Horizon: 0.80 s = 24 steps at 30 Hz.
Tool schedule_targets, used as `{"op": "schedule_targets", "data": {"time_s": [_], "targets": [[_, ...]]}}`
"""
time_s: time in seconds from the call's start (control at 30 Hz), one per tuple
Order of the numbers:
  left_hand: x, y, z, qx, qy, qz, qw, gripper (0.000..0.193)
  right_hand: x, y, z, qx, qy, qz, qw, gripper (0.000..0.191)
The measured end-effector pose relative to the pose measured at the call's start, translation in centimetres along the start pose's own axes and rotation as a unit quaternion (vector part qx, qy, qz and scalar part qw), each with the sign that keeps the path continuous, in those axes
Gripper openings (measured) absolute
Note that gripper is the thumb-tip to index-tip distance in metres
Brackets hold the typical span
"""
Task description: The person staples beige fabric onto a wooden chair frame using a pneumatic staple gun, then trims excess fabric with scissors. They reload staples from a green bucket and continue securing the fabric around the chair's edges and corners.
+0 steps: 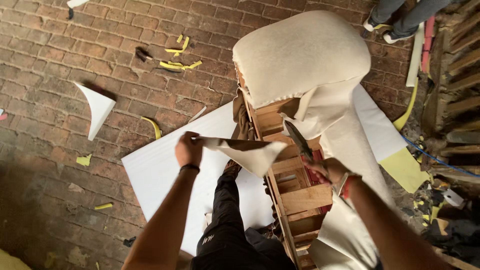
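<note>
My left hand [188, 149] pinches one end of a strip of cream fabric [250, 152] and holds it stretched out to the left. My right hand [327, 170] grips a pair of scissors [299, 140] whose blades point up toward the fabric near the wooden frame. The fabric belongs to the cream covering [305, 55] of a padded furniture part fixed on a bare wooden frame [292, 192]. My dark-trousered leg [225, 220] is below, between my arms.
A white sheet [160, 175] lies on the brick floor under the frame. A loose triangular offcut [97, 107] and yellow foam scraps [177, 62] are scattered at left. Another person's feet [385, 27] stand at top right. Wooden slats and clutter [457, 100] line the right edge.
</note>
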<state>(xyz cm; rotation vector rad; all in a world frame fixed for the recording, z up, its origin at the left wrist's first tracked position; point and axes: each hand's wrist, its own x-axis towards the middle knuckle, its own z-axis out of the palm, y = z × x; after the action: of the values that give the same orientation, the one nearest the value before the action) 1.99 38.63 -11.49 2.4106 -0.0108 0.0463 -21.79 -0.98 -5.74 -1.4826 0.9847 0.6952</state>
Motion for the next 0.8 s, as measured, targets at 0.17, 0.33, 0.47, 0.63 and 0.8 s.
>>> {"op": "schedule_targets", "data": {"time_s": [0.17,0.33,0.47,0.63,0.8], "targets": [[0.7,0.9,-2.9,-0.012,0.136,0.031,0.990,0.060,-3.9,11.0,5.1,0.187,0.045,-0.033,0.981,0.055],[-5.4,7.4,0.4,0.066,-0.226,0.090,0.968,0.050,-9.4,19.7,7.2,0.347,0.122,-0.059,0.928,0.052],[-13.5,12.6,2.8,0.039,-0.320,0.193,0.927,0.042,-15.0,25.4,7.8,0.391,0.204,-0.046,0.896,0.048],[-21.3,16.9,4.1,0.016,-0.429,0.271,0.862,0.040,-20.8,31.2,9.3,0.451,0.272,-0.038,0.849,0.041],[-24.4,19.3,6.1,0.006,-0.502,0.345,0.793,0.036,-23.8,34.7,11.6,0.480,0.299,-0.038,0.824,0.042]]}}
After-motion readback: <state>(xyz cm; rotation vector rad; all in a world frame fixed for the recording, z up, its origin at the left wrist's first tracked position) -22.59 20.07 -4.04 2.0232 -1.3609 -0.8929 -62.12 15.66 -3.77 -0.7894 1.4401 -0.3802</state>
